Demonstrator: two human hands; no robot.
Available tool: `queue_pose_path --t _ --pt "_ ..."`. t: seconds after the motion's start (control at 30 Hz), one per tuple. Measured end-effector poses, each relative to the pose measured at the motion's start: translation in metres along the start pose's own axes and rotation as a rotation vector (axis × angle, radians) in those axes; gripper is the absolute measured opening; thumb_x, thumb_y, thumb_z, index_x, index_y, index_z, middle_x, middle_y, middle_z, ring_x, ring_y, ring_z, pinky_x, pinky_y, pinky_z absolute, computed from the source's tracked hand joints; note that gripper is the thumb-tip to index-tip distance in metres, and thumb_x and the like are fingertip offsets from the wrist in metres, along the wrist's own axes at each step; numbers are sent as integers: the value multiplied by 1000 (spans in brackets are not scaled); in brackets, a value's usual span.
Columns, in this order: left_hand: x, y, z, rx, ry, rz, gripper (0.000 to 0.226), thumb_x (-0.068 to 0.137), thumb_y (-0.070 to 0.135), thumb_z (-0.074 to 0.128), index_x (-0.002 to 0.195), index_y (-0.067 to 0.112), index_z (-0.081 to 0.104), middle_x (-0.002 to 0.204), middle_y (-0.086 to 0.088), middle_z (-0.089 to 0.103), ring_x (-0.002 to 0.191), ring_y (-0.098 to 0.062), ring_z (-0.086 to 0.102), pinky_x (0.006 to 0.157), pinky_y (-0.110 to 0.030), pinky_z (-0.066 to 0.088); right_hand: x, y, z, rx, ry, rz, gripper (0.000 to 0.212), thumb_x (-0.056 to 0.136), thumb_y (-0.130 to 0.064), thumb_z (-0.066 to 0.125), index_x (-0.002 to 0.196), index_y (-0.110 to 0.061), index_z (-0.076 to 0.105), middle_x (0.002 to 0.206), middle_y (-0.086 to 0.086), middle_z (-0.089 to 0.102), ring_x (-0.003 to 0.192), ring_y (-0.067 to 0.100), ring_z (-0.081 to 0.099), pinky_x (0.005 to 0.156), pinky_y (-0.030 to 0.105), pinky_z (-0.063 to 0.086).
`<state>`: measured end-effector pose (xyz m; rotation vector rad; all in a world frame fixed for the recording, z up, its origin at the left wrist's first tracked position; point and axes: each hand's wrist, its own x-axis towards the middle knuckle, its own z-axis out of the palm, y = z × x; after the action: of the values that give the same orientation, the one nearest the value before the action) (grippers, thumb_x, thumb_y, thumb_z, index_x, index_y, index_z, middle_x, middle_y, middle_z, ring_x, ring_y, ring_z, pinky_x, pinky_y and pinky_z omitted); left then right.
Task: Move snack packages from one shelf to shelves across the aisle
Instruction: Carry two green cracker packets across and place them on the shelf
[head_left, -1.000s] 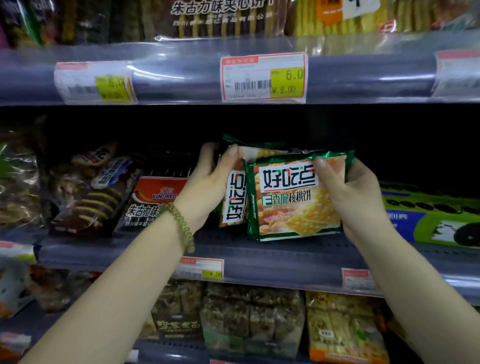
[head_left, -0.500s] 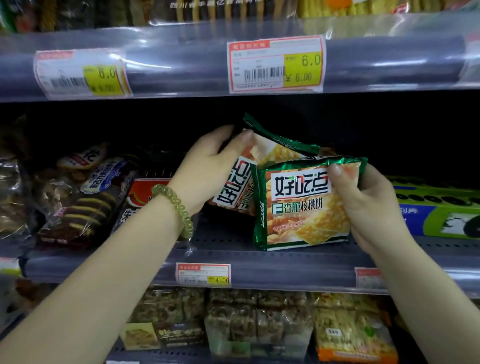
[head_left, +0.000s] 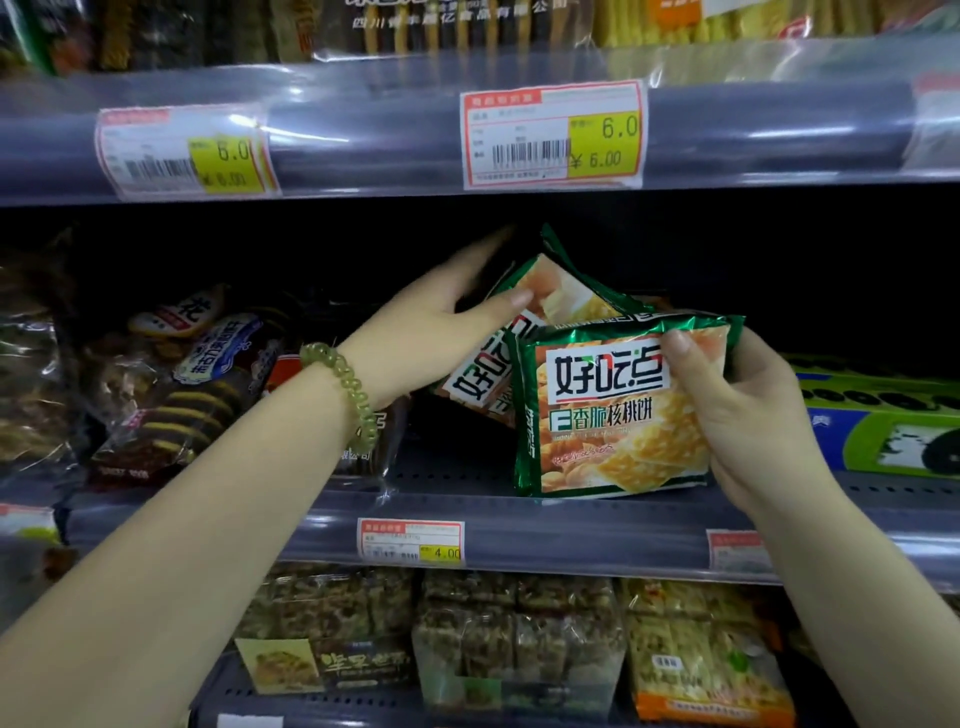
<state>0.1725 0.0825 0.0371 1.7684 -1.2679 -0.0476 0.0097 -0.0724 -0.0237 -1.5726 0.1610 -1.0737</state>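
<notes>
At the middle shelf: both my hands are reaching in, each on its own green snack pack.
Right hand: thumb curled over the front of the front cracker pack, fingers behind its right edge, so it is pinched between them.
Front cracker pack: upright, facing me, its bottom edge at the middle shelf lip.
Left hand: thumb on the face of the rear cracker pack, fingers reaching over its top into the dark behind; it grips that pack.
Rear cracker pack: tilted, leaning to the left, just behind the front one and partly hidden by it.
Wrist: a green bead bracelet on my left arm.
Left of my hands: chocolate biscuit bags lying on the same shelf.
Right of my hands: a green and blue box.
Shelf edge: a price tag reading 4.00.
Above: the upper shelf rail with a price label reading 6.00.
Below: clear-wrapped snack bars.
</notes>
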Motion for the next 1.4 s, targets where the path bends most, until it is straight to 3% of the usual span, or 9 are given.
queue_pose_path --t 0.23,0.5,0.63,0.77,0.93,1.07,1.2,1.3,1.4 --pt "6 8 -5 -10 101 6 30 62 57 72 80 33 67 85 9 72 83 -5 65 80 -26 49 1 -9 8 -80 -19 -103 29 74 -46 66 97 -30 62 95 -7 73 96 10 69 81 33 57" --pt "-10 8 5 -140 123 10 19 85 53 56 92 42 70 94 17 70 98 1 62 92 -21 44 -1 -1 8 -25 -39 -39 31 72 -45 65 98 -30 60 96 -6 74 95 13 70 80 34 58" --pt "-30 -3 14 -206 134 -1 47 70 62 58 110 38 64 116 16 66 114 -1 57 105 -29 41 0 4 10 -49 -16 -28 30 74 -47 62 101 -35 57 100 -6 72 97 9 68 82 31 57" --pt "-36 -2 21 59 79 -17 90 60 64 74 138 36 38 139 12 35 124 0 39 96 -1 30 7 3 21 -126 -23 -50 48 77 -52 59 116 -28 45 107 -10 62 97 -2 63 79 20 53" --pt "-16 -11 18 -78 164 -69 83 69 33 81 139 18 39 134 4 49 120 -12 53 105 -35 44 24 8 41 -166 -34 52 40 91 -49 51 119 -28 31 120 -2 56 114 12 54 103 39 44" --pt "-5 -14 2 45 231 -63 75 76 29 76 140 19 37 133 8 47 124 -7 46 103 -18 39 36 2 57 -208 -106 137 56 92 -51 47 135 -22 25 138 0 43 122 11 43 103 30 36" --pt "-5 -16 -3 412 86 -6 61 86 30 66 140 20 41 145 -3 41 132 -18 40 106 -22 29 44 1 43 -345 -323 255 96 74 -47 74 147 -20 17 143 0 44 129 15 45 105 35 42" --pt "-5 -13 2 585 30 -7 60 91 36 57 144 19 36 154 -7 26 140 -23 29 111 -26 22 45 6 29 -383 -382 253 93 71 -19 81 143 -20 23 131 -4 54 120 13 53 97 32 48" --pt "-3 -10 7 660 -12 -45 63 95 37 49 150 20 23 156 -8 20 143 -27 22 116 -37 24 45 12 29 -382 -309 287 94 56 -34 85 135 -25 35 132 -2 56 120 19 55 101 44 47"
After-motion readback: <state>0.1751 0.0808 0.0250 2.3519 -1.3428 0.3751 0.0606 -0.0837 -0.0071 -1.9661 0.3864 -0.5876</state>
